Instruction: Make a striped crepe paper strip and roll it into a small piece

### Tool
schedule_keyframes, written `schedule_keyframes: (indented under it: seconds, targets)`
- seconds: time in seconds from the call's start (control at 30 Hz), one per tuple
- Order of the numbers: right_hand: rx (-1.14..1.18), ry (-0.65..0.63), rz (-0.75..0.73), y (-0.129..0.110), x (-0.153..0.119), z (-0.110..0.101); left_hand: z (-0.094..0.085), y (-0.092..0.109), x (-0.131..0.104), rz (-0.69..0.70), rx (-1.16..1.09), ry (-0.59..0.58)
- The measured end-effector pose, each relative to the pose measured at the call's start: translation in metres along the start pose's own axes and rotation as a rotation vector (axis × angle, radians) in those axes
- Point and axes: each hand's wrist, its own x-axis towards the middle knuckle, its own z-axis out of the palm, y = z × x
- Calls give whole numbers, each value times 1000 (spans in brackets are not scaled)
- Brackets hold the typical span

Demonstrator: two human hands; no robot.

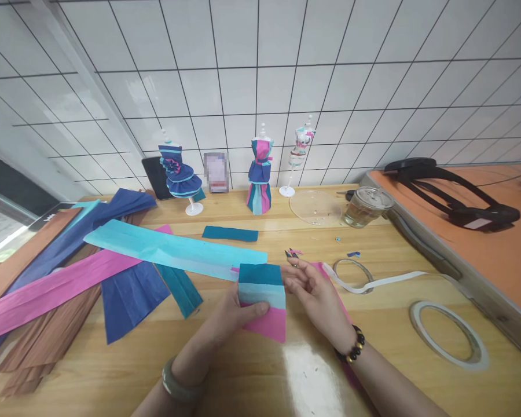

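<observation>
My left hand (238,315) grips a small paper panel (261,296) banded in teal, light blue and pink, its thumb lying across the front. Just right of the panel's edge is my right hand (315,292), fingers loosely curled and apart, with nothing visible in it. Beyond its fingertips show the dark tips of a tool (292,253), perhaps scissors, the rest hidden. A long light-blue crepe paper strip (173,249) lies behind my left hand, and a short teal strip (230,233) farther back. Pink paper (319,267) lies partly under my right forearm.
Crepe paper strips (69,272) pile up at left. Three small dress forms, one in a blue dress (178,174), stand by the tiled wall near a phone (217,172). A lidded glass cup (364,208), tape rolls (449,335) and a black headset-like frame (455,197) are at right.
</observation>
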Motion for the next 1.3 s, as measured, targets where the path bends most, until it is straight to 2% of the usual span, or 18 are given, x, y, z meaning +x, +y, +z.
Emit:
schedule_keyframes:
  seconds: [0.1, 0.17, 0.23, 0.33, 0.5, 0.67, 0.8, 1.03, 1.3]
  targets:
    - [196, -67, 106, -6, -1, 1, 1, 3, -2, 27, 24, -64]
    - [214, -110, 143, -9, -4, 2, 3, 5, -2, 43, 43, -113]
    - [207, -129, 136, -10, -6, 4, 5, 8, -3, 54, 73, -166]
    - [180, -94, 99, -6, -7, 5, 7, 11, -3, 54, 126, -222]
    - [152, 26, 15, 0, -3, 2, 0, 8, 0, 67, 199, -121]
    - [155, 110, -33, 2, 1, 2, -8, -4, 10, 21, 7, 13]
    - [171, 96, -24, 3, 1, 4, -13, -6, 13, 38, -68, 118]
    - [60, 80, 0, 5, 2, 4, -12, -8, 12, 14, -5, 88]
    - [61, 86, -62, 16, 4, 1, -8, -11, 13, 2, 22, 131]
